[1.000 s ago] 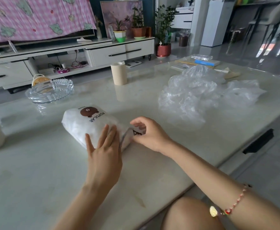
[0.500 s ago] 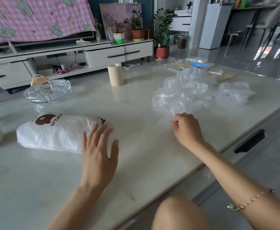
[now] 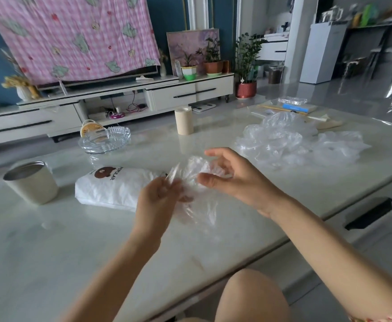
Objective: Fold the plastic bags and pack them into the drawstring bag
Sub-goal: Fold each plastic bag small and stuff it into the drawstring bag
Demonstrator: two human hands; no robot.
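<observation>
A white drawstring bag (image 3: 111, 188) with a brown bear print and the word POPULAR lies stuffed on the pale table (image 3: 51, 252), left of centre. Just above the table, in front of that bag's right end, I hold a crumpled clear plastic bag (image 3: 196, 194) between both hands. My left hand (image 3: 159, 203) pinches its left edge. My right hand (image 3: 234, 180) grips its upper right part with curled fingers. A loose heap of clear plastic bags (image 3: 290, 142) lies on the table at the right.
A steel cup (image 3: 31, 182) stands at the left. A glass ashtray (image 3: 105, 140) and a beige paper roll (image 3: 184, 120) sit further back. Packets and a blue item (image 3: 293, 108) lie at the far right. A drawer handle (image 3: 369, 213) shows under the table's right edge.
My hands left the drawstring bag, which shifted left. My right hand reached to the heap, and now both hands hold one clear bag in front of me.
</observation>
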